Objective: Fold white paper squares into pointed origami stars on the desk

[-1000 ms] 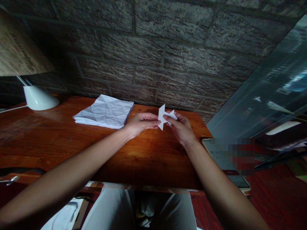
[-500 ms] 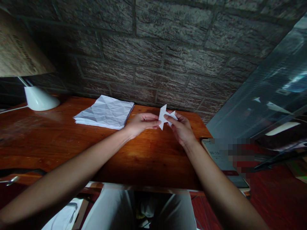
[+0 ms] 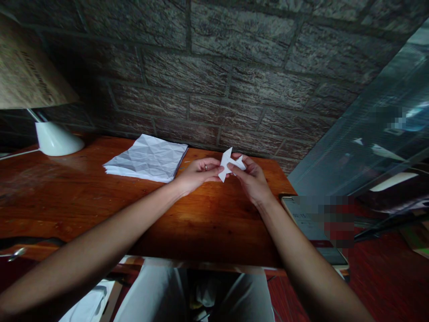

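Note:
A small white folded paper shape [image 3: 228,163] with pointed tips is held above the far part of the wooden table [image 3: 100,210]. My left hand [image 3: 197,173], a ring on one finger, pinches its left side. My right hand [image 3: 250,178] pinches its right side with thumb and fingers. Both hands are closed on the paper. To the left lies a stack of creased white paper sheets [image 3: 147,157], flat on the table and apart from my hands.
A white lamp base [image 3: 56,138] stands at the far left under a tan shade [image 3: 27,76]. A brick wall runs behind the table. A book or tablet [image 3: 311,223] lies at the table's right edge. A glass surface [image 3: 368,134] rises on the right.
The paper shape has tilted a little between my fingers and my right thumb has shifted on it. The hands stay in about the same place.

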{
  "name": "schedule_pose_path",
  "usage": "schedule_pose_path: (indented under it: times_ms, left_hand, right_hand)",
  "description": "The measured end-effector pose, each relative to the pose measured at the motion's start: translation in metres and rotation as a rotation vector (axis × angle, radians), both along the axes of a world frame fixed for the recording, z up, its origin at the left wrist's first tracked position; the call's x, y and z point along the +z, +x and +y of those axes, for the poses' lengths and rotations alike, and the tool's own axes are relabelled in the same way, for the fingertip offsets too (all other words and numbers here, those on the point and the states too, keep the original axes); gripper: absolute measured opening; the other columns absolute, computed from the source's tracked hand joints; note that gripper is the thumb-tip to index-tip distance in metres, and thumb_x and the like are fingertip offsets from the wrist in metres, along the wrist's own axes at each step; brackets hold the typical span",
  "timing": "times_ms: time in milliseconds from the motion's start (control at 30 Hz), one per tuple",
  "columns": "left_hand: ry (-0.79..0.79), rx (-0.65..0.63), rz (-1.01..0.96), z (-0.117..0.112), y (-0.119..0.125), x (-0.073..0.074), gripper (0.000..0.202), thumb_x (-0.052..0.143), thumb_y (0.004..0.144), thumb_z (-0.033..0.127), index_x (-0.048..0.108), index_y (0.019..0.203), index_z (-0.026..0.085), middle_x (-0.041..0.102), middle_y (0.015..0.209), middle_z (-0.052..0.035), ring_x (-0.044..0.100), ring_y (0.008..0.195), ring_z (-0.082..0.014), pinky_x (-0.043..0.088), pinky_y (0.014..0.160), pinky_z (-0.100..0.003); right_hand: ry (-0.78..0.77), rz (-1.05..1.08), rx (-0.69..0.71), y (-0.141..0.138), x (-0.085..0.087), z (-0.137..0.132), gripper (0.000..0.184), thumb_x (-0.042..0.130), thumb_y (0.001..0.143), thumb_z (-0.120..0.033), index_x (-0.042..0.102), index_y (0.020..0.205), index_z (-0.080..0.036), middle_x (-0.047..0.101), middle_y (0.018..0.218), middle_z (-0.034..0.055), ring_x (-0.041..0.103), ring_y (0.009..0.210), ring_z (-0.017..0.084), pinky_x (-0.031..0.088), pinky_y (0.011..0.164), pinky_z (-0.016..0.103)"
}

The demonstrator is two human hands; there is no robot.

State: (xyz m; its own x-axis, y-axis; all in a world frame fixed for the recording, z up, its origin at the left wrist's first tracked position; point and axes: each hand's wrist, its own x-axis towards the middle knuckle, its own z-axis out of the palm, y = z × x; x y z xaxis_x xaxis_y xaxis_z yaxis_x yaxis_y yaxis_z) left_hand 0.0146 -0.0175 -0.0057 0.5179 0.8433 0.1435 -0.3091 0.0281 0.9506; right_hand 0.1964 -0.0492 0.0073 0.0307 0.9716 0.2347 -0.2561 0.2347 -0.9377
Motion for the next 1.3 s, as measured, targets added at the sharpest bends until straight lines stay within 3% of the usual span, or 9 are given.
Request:
schedule_pose_path:
  times_ms: [167,300,433,567,900,1133,1300]
  left_hand:
    - [-0.015,-0.053,-0.071,0.0011,-0.0012,0.0018,0.047,0.091,0.075,0.053,0.075,0.096,0.014,0.081,0.091,-0.0099,0.078,0.089,-0.0217,0.058,0.088,-0.035]
    - [-0.067,-0.096,-0.115,0.0033,-0.0034,0.0025,0.044,0.094,0.073,0.047,0.074,0.095,0.014,0.081,0.091,-0.0092,0.078,0.088,-0.0207,0.058,0.087,-0.034]
    - [-0.095,-0.143,-0.124,0.0046,-0.0055,0.0031,0.044,0.093,0.075,0.042,0.076,0.105,0.015,0.081,0.098,-0.0091,0.076,0.085,-0.0171,0.058,0.085,-0.032]
    - [-0.116,-0.191,-0.134,0.0040,-0.0063,0.0045,0.041,0.093,0.076,0.041,0.079,0.103,0.014,0.080,0.100,-0.0098,0.074,0.089,-0.0167,0.058,0.090,-0.033]
    - [-0.113,-0.192,-0.137,0.0069,-0.0075,0.0015,0.038,0.093,0.076,0.037,0.079,0.104,0.016,0.078,0.100,-0.0074,0.074,0.090,-0.0173,0.057,0.091,-0.034]
    - [-0.063,-0.153,-0.087,0.0036,-0.0078,0.0025,0.039,0.097,0.069,0.031,0.079,0.102,0.018,0.078,0.098,-0.0057,0.073,0.088,-0.0151,0.057,0.083,-0.028]
    - [-0.071,-0.134,-0.056,0.0013,-0.0065,0.0042,0.041,0.099,0.066,0.031,0.079,0.100,0.017,0.080,0.096,-0.0057,0.075,0.085,-0.0149,0.057,0.082,-0.028]
  right_hand:
    - [0.044,-0.061,0.008,-0.0004,0.0007,-0.0007,0.040,0.095,0.064,-0.040,0.074,0.096,-0.027,0.073,0.088,-0.0033,0.061,0.077,0.015,0.053,0.076,0.031]
    - [0.058,-0.086,0.039,0.0009,-0.0005,-0.0016,0.035,0.094,0.068,-0.040,0.074,0.093,-0.026,0.073,0.084,-0.0037,0.062,0.072,0.014,0.052,0.078,0.032]
    - [0.067,-0.087,0.080,0.0022,-0.0024,-0.0025,0.028,0.092,0.073,-0.037,0.076,0.093,-0.026,0.074,0.082,-0.0040,0.063,0.073,0.014,0.050,0.080,0.032]
    - [0.067,-0.068,0.084,0.0023,-0.0029,-0.0026,0.030,0.094,0.070,-0.036,0.078,0.093,-0.026,0.075,0.085,-0.0041,0.064,0.077,0.014,0.048,0.081,0.030]
    - [0.063,-0.103,0.121,0.0036,-0.0021,-0.0035,0.026,0.093,0.072,-0.039,0.077,0.090,-0.028,0.075,0.084,-0.0034,0.065,0.077,0.015,0.050,0.084,0.032]
    - [-0.114,0.067,0.152,0.0066,-0.0011,-0.0020,0.048,0.098,0.062,-0.033,0.077,0.105,-0.032,0.079,0.095,-0.0048,0.070,0.084,0.014,0.055,0.079,0.029]
    - [-0.277,0.195,0.244,0.0089,-0.0038,0.0009,0.048,0.098,0.062,-0.027,0.078,0.106,-0.030,0.081,0.098,-0.0044,0.072,0.082,0.012,0.057,0.075,0.024]
